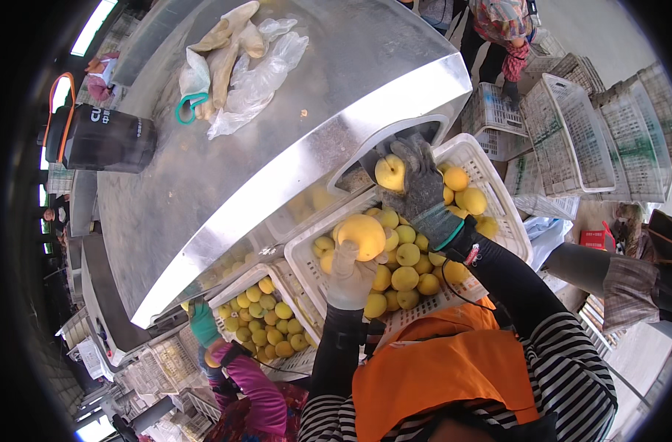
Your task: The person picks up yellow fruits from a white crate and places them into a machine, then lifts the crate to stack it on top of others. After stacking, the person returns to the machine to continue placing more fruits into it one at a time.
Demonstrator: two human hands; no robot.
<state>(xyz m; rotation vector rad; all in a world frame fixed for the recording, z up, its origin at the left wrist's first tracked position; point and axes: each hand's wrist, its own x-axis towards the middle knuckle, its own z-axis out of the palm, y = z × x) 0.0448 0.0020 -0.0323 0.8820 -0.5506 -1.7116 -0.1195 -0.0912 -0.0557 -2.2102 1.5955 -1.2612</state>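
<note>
My left hand (348,281), in a whitish glove, is closed around a large yellow peach (361,236) above the near white crate. In a dark grey glove with a teal cuff, my right hand (427,193) grips a second yellow peach (389,173), raised beside an opening in the metal table's side. Below both hands sits the white plastic crate (514,221) full of yellow peaches (404,278), some greener than others. The metal table (225,184) has a shiny curved rim that runs just beyond the crate.
Gloves (222,62) and a clear plastic bag (266,81) lie on the table, left of which stands a black bottle (107,140). A co-worker's green-gloved hand (202,323) is beside another fruit crate (306,324). White crates (571,136) are stacked at the right.
</note>
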